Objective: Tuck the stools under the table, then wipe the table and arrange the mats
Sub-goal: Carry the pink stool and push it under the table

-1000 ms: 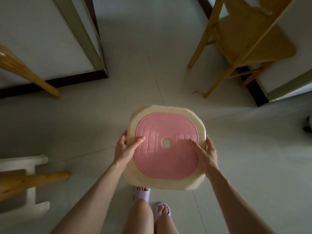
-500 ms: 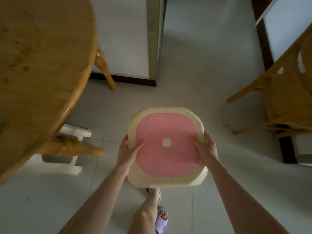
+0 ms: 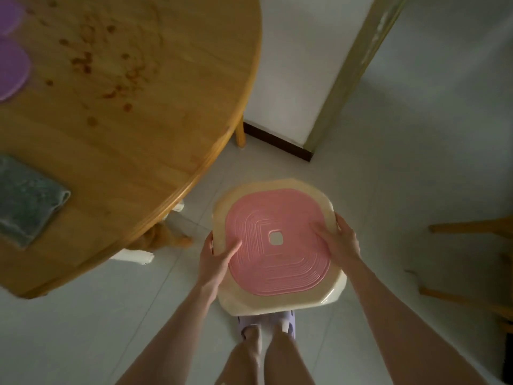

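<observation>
Presently, the left hand (image 3: 216, 259) and right hand (image 3: 337, 243) are gripping opposite edges of the stool (image 3: 277, 262), holding it level just beside the table (image 3: 144, 162), evidently ready for tucking underneath.

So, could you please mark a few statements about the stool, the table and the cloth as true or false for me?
1. The left grip and the right grip hold the pink-topped stool at opposite sides. True.
2. The grey cloth lies on the floor. False: it lies on the wooden table.
3. The tabletop bears brownish spots. True.
4. The held stool is already tucked under the table. False: it is out beside the table's edge, with its whole seat in view.
5. Purple mats lie at the left edge of the view, on the table. True.
</observation>
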